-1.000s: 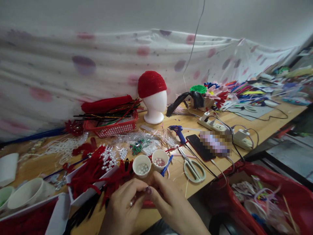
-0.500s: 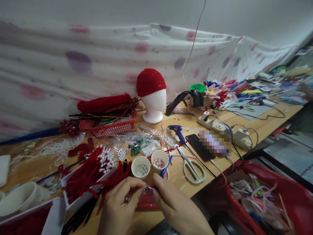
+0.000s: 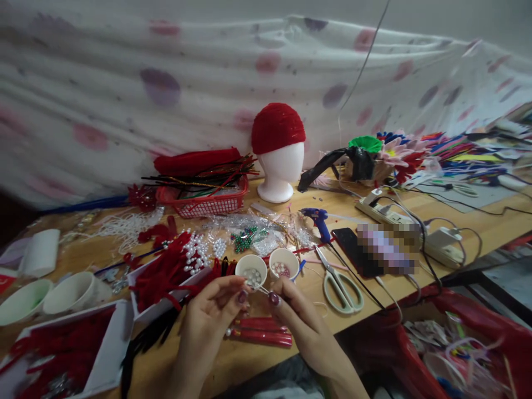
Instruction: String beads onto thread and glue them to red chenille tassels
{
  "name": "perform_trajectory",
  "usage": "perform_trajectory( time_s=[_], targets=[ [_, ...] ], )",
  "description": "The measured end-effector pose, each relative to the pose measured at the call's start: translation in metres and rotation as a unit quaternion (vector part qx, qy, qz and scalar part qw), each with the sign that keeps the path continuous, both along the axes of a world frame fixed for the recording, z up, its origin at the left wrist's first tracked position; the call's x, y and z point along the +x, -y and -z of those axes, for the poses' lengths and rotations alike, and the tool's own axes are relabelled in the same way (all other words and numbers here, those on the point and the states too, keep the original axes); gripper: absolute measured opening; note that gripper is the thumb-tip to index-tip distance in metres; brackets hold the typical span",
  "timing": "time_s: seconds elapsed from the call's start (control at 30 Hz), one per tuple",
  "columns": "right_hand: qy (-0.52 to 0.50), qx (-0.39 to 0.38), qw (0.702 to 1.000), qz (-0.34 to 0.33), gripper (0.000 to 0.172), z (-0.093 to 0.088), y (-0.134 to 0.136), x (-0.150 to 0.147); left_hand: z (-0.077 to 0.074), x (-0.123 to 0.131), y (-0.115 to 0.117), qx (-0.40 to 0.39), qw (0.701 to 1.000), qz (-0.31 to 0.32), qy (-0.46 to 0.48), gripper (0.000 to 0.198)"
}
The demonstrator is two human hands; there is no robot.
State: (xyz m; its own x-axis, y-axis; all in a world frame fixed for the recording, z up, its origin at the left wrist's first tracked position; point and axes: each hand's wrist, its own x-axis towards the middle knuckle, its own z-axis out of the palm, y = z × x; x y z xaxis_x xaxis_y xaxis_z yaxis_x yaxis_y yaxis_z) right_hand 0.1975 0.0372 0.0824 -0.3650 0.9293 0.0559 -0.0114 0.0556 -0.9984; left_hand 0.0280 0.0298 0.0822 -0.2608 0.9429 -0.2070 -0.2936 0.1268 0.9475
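Note:
My left hand (image 3: 216,310) is closed in a pinch, thumb against fingertips, just in front of the paper cup of clear beads (image 3: 251,272). Opposite it, my right hand (image 3: 297,316) pinches a thin white strand (image 3: 263,289) that spans the small gap between both sets of fingertips. At the left fingertips a tiny pale bit shows; whether it is a bead I cannot make out. Behind the right hand stands a paper cup of pink and white beads (image 3: 282,267). Shiny red tubes (image 3: 261,335), one with a pearl bead at its end, lie on the table below my hands.
Scissors (image 3: 341,288), a blue glue gun (image 3: 318,221), a phone (image 3: 353,249) and a power strip (image 3: 390,216) lie to the right. A foam head with a red cap (image 3: 278,133) and a red basket (image 3: 208,202) stand behind. White boxes (image 3: 110,343) hold red fuzzy pieces.
The camera view has shifted, so the scene sits further right and the red tubes show more fully. My hands have drawn slightly apart, and the white strand now shows between them.

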Motion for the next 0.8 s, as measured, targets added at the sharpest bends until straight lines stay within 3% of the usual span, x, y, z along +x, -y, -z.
perform_trajectory(
  time_s=[0.1,0.37,0.8],
  targets=[
    [-0.024,-0.002,1.0,-0.019,0.033,-0.001,-0.001,-0.003,0.002,0.002,0.0,-0.024,0.998,0.055,0.036,0.042],
    [-0.025,-0.013,0.999,-0.032,0.031,0.0,0.0,-0.006,0.005,0.01,-0.003,0.003,0.992,0.091,0.082,0.032],
    [0.001,0.023,0.998,-0.054,0.024,0.004,-0.001,-0.003,0.012,0.004,-0.003,0.028,0.993,0.088,0.068,0.024]
  ],
)
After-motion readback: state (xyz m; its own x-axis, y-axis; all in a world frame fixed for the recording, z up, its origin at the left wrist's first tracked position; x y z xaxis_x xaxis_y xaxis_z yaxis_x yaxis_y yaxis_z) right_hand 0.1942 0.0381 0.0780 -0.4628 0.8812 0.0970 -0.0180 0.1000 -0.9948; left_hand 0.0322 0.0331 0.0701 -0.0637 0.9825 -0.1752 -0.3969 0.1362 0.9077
